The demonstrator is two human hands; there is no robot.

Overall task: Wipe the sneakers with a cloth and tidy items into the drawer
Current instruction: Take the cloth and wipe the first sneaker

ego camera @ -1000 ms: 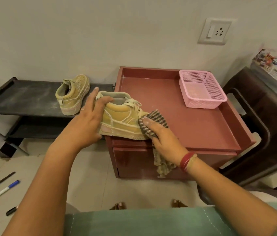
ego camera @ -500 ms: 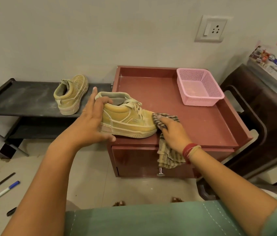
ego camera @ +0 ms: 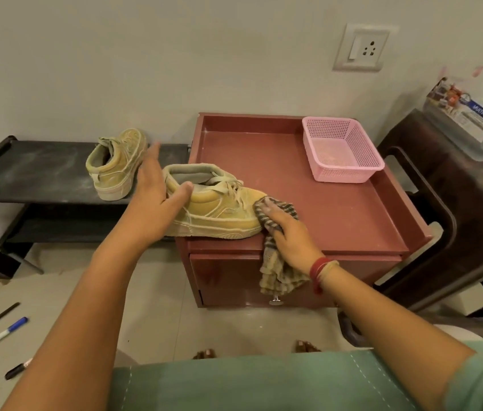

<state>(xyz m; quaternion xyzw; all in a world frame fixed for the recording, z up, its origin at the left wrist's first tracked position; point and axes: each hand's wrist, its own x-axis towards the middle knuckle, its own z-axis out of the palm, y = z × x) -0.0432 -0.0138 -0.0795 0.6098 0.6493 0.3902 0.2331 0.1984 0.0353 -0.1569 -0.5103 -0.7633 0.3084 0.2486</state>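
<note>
Fingers [ego camera: 270,209] of my right hand [ego camera: 290,237] grip the brown checked cloth [ego camera: 278,274] against the tan lace-up sneaker [ego camera: 222,209]; my left hand [ego camera: 152,194], fingers straight, braces its heel.

Yellow sneaker [ego camera: 219,212] stands on the front left corner of the maroon drawer cabinet [ego camera: 308,188]. Left hand [ego camera: 152,188], fingers straight, rests against its heel. Right hand [ego camera: 287,232] grips a striped cloth [ego camera: 278,277] against its toe. Pink basket [ego camera: 341,175] sits on the cabinet's back right corner.
</note>
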